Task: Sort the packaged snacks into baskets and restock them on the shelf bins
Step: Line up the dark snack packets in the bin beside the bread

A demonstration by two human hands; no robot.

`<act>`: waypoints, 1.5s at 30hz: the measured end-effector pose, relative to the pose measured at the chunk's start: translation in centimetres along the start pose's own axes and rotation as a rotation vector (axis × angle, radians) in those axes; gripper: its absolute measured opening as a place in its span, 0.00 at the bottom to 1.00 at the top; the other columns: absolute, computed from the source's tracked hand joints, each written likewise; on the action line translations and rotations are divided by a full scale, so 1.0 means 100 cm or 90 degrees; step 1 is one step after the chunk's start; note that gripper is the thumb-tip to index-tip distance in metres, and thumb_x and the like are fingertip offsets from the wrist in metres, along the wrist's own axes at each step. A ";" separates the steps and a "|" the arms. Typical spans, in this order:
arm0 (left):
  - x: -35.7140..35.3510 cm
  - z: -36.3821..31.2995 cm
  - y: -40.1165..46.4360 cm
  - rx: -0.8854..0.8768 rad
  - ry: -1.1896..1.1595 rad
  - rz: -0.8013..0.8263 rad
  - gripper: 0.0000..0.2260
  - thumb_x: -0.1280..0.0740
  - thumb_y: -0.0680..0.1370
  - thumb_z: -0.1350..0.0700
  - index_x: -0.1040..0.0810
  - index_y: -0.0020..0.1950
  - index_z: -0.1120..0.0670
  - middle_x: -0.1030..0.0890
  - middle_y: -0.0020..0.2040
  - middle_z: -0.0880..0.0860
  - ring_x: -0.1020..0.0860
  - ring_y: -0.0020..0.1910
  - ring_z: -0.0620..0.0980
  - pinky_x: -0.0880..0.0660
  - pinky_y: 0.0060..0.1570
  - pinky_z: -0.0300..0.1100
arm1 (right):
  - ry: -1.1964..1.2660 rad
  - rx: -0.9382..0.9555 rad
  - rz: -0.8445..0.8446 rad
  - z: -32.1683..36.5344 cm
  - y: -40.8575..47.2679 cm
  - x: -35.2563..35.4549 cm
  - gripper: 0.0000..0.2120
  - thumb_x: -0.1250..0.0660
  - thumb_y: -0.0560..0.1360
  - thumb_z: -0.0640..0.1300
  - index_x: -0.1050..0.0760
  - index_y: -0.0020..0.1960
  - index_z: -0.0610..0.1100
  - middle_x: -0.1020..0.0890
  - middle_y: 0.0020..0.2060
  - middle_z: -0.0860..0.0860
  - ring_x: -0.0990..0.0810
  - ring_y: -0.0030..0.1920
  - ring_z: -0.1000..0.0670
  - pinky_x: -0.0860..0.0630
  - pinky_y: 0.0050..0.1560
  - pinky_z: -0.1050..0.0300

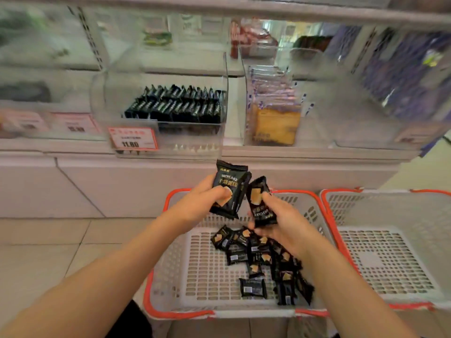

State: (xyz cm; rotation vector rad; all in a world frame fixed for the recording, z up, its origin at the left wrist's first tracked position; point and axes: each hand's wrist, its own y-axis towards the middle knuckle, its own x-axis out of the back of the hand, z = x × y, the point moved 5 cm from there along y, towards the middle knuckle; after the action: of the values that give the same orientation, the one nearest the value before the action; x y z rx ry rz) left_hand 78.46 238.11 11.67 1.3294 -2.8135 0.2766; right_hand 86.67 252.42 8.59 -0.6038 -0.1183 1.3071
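We see both hands raised above a white basket [170,252] with an orange rim, which stands on the tiled floor [44,245] in front of a shelf unit.

The left hand [195,203] grips a small stack of black snack packs [230,189], held upright; its fingers [219,191] curl round the front of the stack, with the thumb pressed on the printed face. The right hand [280,223] holds a single black pack [260,201], tilted slightly, with the thumb on its front and the other fingers curled behind it. The two held items sit just beside each other, and we cannot tell whether they touch.

Below the hands, a loose pile of identical black packs [261,259] lies on the perforated basket floor, mostly toward its right half. Some lie face up, others show a barcode side.

A second white basket [341,208] with an orange rim stands just beside the first, on its right.

On the shelf above, a clear bin [219,132] holds rows of the same black packs [178,106] standing on edge. A red-bordered price tag [133,140] reading 11.80 is fixed at the bin's front left. To the right, a narrower clear bin [246,113] contains orange and purple packets [275,123]. The remaining shelf areas are too blurred to identify.
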 end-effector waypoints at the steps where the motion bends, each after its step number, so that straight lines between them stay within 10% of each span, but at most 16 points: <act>1: 0.004 -0.014 -0.004 -0.037 0.043 0.021 0.09 0.36 0.72 0.56 0.28 0.51 0.47 0.24 0.43 0.45 0.26 0.42 0.40 0.29 0.40 0.27 | -0.097 0.011 -0.010 0.007 -0.002 -0.002 0.09 0.38 0.78 0.48 0.28 0.54 0.44 0.21 0.40 0.46 0.21 0.32 0.49 0.26 0.29 0.59; 8: 0.022 -0.075 -0.042 -0.286 0.471 0.094 0.25 0.35 0.67 0.51 0.37 0.60 0.36 0.27 0.55 0.35 0.28 0.54 0.34 0.36 0.54 0.21 | -0.571 0.178 0.029 0.054 -0.019 -0.019 0.04 0.33 0.73 0.46 0.23 0.45 0.54 0.20 0.35 0.56 0.25 0.32 0.62 0.31 0.33 0.67; 16: 0.014 -0.076 -0.047 -0.307 0.387 0.065 0.21 0.38 0.65 0.49 0.32 0.58 0.41 0.22 0.51 0.45 0.25 0.50 0.41 0.29 0.49 0.36 | -0.299 0.274 -0.061 0.054 -0.016 -0.048 0.17 0.37 0.70 0.28 0.22 0.45 0.49 0.19 0.35 0.54 0.24 0.36 0.55 0.26 0.37 0.63; 19: 0.016 -0.077 -0.046 -0.292 0.261 0.035 0.19 0.39 0.64 0.46 0.29 0.55 0.46 0.22 0.52 0.52 0.24 0.51 0.50 0.27 0.52 0.44 | -0.114 0.250 -0.055 0.049 -0.010 -0.052 0.09 0.35 0.75 0.37 0.21 0.54 0.44 0.16 0.47 0.44 0.20 0.45 0.47 0.23 0.46 0.54; 24: 0.021 -0.071 -0.037 -0.218 0.103 0.009 0.17 0.37 0.64 0.48 0.30 0.52 0.46 0.27 0.49 0.48 0.26 0.44 0.38 0.29 0.41 0.29 | 0.088 0.277 -0.031 0.058 -0.005 -0.066 0.09 0.35 0.74 0.43 0.21 0.51 0.42 0.15 0.41 0.49 0.18 0.40 0.54 0.23 0.39 0.63; 32: 0.041 -0.066 -0.020 -0.220 -0.068 -0.045 0.13 0.40 0.72 0.52 0.29 0.56 0.43 0.20 0.45 0.37 0.24 0.44 0.30 0.31 0.43 0.23 | 0.034 0.316 -0.042 0.074 0.001 -0.107 0.28 0.44 0.74 0.62 0.33 0.69 0.49 0.23 0.63 0.50 0.26 0.64 0.53 0.32 0.67 0.50; 37: 0.074 -0.076 -0.012 -0.275 -0.086 -0.116 0.13 0.42 0.74 0.53 0.26 0.56 0.48 0.18 0.44 0.37 0.22 0.45 0.34 0.27 0.41 0.28 | -0.128 0.393 0.079 0.094 0.009 -0.154 0.14 0.37 0.74 0.51 0.32 0.59 0.55 0.19 0.48 0.65 0.23 0.53 0.66 0.28 0.49 0.73; 45: 0.137 -0.106 -0.009 -0.310 0.214 -0.251 0.04 0.40 0.75 0.44 0.26 0.44 0.41 0.21 0.38 0.39 0.26 0.38 0.32 0.30 0.40 0.28 | -0.137 0.335 0.199 0.138 0.036 -0.183 0.17 0.33 0.69 0.49 0.26 0.56 0.46 0.16 0.42 0.56 0.18 0.44 0.57 0.21 0.47 0.61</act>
State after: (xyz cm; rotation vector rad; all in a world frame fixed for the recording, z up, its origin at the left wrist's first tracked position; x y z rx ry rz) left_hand 69.82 228.81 23.48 1.4944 -2.1020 -0.1708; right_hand 72.78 240.77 23.06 -0.0292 0.1487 1.6256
